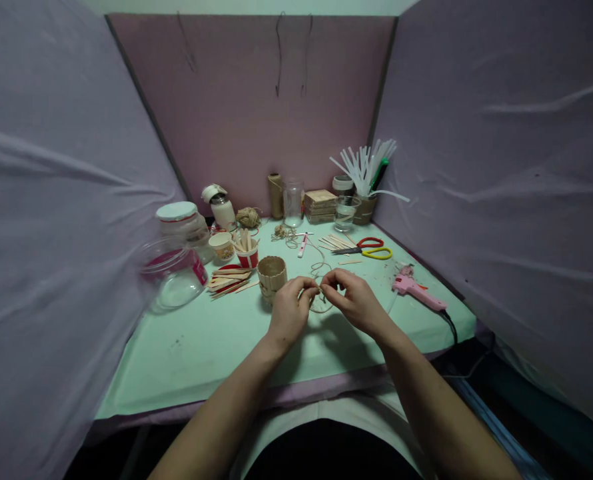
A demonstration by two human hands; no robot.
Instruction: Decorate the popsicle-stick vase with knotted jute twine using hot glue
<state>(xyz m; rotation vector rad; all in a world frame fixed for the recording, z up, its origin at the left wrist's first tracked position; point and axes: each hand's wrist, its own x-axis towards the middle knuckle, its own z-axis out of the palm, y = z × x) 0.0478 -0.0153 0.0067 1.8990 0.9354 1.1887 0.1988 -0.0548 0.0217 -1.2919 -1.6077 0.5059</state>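
Head view showed our left hand (289, 310) and right hand (356, 301) pinching the twine (321, 307) between them, low over the table (201, 347) beside the stick cup (271, 277); we judged a slack pinch could let the loop slip or tangle

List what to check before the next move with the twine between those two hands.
1. Grip: left hand and right hand both pinch the thin tan twine: ok.
2. Knots: a small loop hangs under the fingers, too fine to read: cannot tell.
3. Stand: small round cup of wooden sticks upright beside the left hand: ok.
4. Cutter: red-and-yellow-handled scissors lying flat behind the hands: ok.
5. Clearance: pink glue gun lies apart from both hands: ok.
6. Glue gun heat: cannot tell.
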